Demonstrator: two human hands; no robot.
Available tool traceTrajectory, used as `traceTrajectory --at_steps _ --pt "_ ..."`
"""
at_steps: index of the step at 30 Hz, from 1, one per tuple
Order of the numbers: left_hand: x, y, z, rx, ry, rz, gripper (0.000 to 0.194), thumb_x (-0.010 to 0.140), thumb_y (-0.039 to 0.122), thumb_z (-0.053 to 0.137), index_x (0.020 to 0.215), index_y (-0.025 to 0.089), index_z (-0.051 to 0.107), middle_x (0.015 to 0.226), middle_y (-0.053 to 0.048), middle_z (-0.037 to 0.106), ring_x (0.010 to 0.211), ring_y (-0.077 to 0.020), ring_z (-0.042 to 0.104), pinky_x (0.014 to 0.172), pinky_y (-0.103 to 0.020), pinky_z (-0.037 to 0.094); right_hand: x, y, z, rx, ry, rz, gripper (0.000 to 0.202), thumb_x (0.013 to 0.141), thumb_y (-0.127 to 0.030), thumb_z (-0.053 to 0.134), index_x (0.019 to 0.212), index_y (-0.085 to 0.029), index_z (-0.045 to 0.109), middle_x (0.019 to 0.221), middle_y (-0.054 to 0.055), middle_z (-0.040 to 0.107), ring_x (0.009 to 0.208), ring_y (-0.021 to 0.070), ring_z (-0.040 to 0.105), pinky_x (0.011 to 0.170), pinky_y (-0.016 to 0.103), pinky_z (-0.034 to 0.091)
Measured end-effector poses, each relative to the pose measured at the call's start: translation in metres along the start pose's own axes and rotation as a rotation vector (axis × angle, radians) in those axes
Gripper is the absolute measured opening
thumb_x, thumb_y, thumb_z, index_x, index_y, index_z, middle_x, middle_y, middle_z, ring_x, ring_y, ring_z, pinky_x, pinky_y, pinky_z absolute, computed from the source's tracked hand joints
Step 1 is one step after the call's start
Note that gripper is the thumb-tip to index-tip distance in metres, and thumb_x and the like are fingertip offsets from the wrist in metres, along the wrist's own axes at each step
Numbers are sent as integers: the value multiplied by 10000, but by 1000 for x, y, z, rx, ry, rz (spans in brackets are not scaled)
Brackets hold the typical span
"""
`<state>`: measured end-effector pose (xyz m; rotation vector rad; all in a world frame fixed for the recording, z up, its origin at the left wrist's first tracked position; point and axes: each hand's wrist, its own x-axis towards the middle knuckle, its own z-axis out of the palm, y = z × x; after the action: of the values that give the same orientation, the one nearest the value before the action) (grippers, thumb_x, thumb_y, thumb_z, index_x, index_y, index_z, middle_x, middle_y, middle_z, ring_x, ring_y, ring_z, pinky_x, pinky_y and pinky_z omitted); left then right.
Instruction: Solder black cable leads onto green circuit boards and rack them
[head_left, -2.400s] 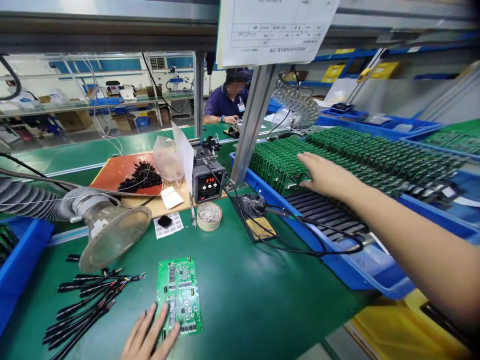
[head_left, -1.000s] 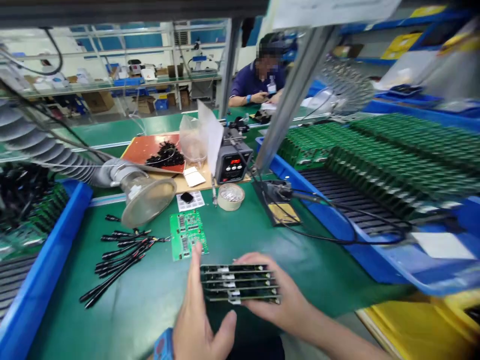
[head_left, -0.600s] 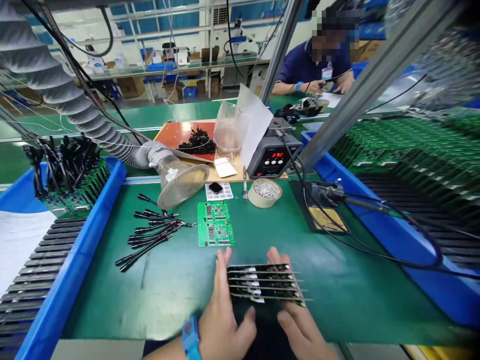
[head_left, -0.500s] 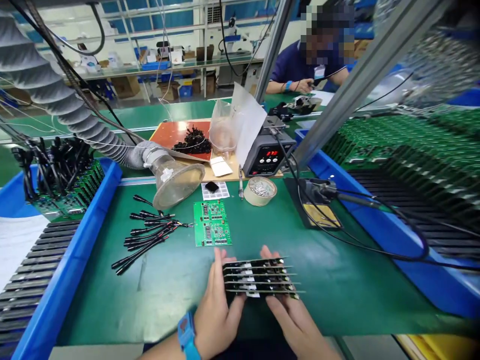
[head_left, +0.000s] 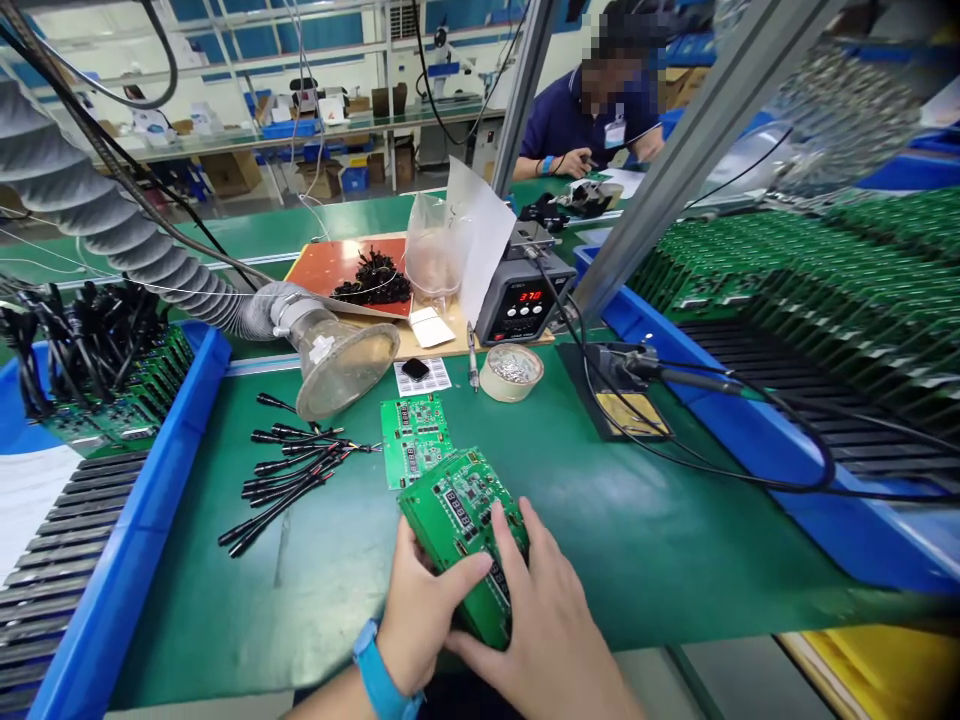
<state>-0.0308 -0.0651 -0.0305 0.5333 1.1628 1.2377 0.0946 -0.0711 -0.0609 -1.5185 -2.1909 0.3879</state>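
Between my two hands is a stack of green circuit boards (head_left: 450,545), tilted with its component face up and small digit displays showing. My left hand (head_left: 420,600) grips the stack's left and lower side, thumb across the top face. Closed over the right side is my right hand (head_left: 544,610), its fingers on the top board. Just beyond the stack, a flat green circuit board (head_left: 405,425) lies on the mat, its near corner hidden by the stack. Black cables with connectors (head_left: 289,465) lie to its left.
Blue bins flank the mat, the left bin (head_left: 161,500) with cabled boards, the right bin (head_left: 720,430) with rows of boards. Behind stand a fume hose (head_left: 349,370), a solder tin (head_left: 510,375), a soldering station (head_left: 525,300) and an iron holder (head_left: 626,365). A co-worker (head_left: 592,120) sits opposite.
The stack has turned from edge-on to face-up and moved slightly left, over the flat board's near corner. My right hand has come onto its top face. The view has shifted a little.
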Motion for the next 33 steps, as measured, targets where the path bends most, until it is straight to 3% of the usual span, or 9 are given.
traceTrajectory --at_steps 5,9,14,19,22,25,27,31,33 --pt "-11 -5 -6 -60 -9 -37 681 652 220 781 1218 200 403 1214 -108 571 1100 -241 554 934 -354 439 12 3 -16 100 -195 9 1266 488 -624 728 1441 -262 -23 1399 221 264 1259 459 329 899 635 402" --pt "-15 -3 -15 -95 -132 -1 756 673 295 774 1295 222 350 1238 -92 548 1150 -235 507 970 -343 405 23 -5 -29 191 -314 148 1048 617 -475 671 1441 -285 52 1348 151 318 1274 354 348 986 535 374" --pt "-9 3 -24 -135 -209 -94 518 902 480 436 1351 260 302 1269 -99 512 1110 -245 529 858 -370 487 35 2 -41 384 -429 289 940 660 -408 632 1426 -294 99 1355 92 311 1264 256 377 1031 438 357" --pt "0 -3 -28 -34 -71 -148 528 898 442 454 1360 252 281 1165 -96 558 921 -218 614 654 -286 542 27 41 -40 182 -262 384 880 703 -528 574 1424 -297 125 1281 107 374 1192 293 445 972 472 408" --pt "-2 -2 -35 127 -74 -133 531 875 456 485 1335 247 325 1086 -81 591 751 -181 636 519 -237 515 18 62 -38 -78 -135 394 885 684 -592 550 1419 -265 182 1168 130 432 1112 341 486 861 497 461" --pt "-10 12 -44 313 -113 -132 509 874 489 460 1299 219 388 1022 -74 615 624 -151 615 456 -227 482 10 74 -36 -355 -66 385 861 687 -629 513 1399 -217 259 1134 179 439 1041 389 507 752 497 475" --pt "-14 26 -47 453 -135 -82 486 879 481 452 1279 206 429 1014 -73 622 661 -153 610 528 -239 504 7 79 -36 -454 -40 366 830 708 -622 490 1389 -193 284 1138 201 437 1008 388 518 734 475 470" --pt "-14 42 -39 608 -153 107 459 887 406 461 1298 202 446 961 -56 646 871 -189 598 823 -297 491 11 86 -38 -490 -42 308 832 711 -567 521 1402 -189 252 1148 205 435 1005 375 519 758 455 458" --pt "-11 44 -34 657 -161 138 469 877 378 476 1311 203 439 858 -32 662 823 -183 609 811 -294 497 14 88 -39 -486 -62 284 851 694 -553 550 1407 -208 240 1152 196 439 1007 372 522 767 452 456"
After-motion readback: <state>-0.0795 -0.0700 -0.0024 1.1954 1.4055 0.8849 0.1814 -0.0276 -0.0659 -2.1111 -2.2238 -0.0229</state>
